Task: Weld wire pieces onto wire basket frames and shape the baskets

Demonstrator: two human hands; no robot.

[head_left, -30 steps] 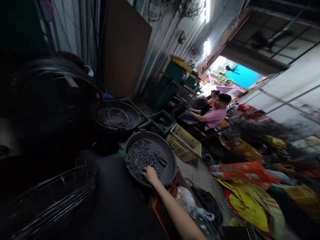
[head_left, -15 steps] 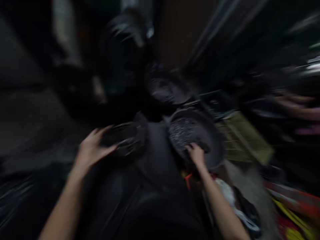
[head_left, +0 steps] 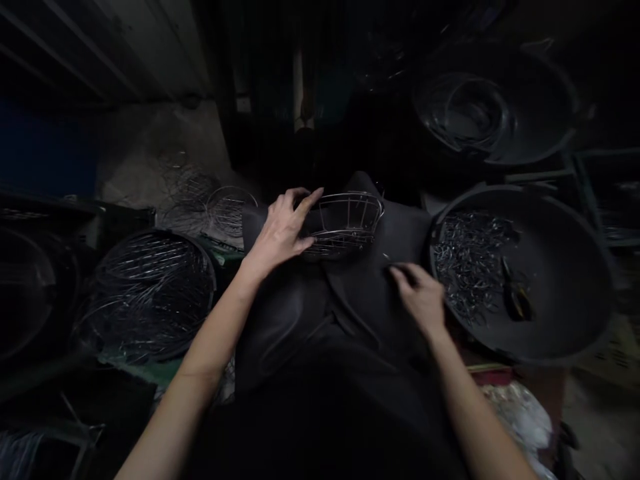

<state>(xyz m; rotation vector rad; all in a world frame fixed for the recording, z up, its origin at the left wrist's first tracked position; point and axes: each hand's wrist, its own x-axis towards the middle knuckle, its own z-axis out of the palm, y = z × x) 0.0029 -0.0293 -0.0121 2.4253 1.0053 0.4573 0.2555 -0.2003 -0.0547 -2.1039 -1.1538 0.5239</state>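
Note:
A round wire basket (head_left: 350, 223) rests over my lap on a dark apron (head_left: 345, 293). My left hand (head_left: 285, 230) is closed on its left side, thumb at the lower rim and fingers at the upper one. To the right of the basket and apart from it, my right hand (head_left: 419, 293) is pinched around a small metal wire piece (head_left: 386, 256), whose tip just shows. Beside that hand stands a wide black basin (head_left: 560, 267) with a heap of small metal wire pieces (head_left: 470, 260) and a pair of pliers (head_left: 515, 293) inside.
A round tub of bent wires (head_left: 155, 287) stands at the left. More wire frames (head_left: 230, 210) lie behind it on the floor. Another basin with coiled wire (head_left: 470, 113) is at the back right. A clear plastic bag (head_left: 520, 413) sits below the black basin.
My view has swung left. My right hand has come out of the black basin towards the wire basket, with a small wire piece in its fingers. My left hand stays at the basket.

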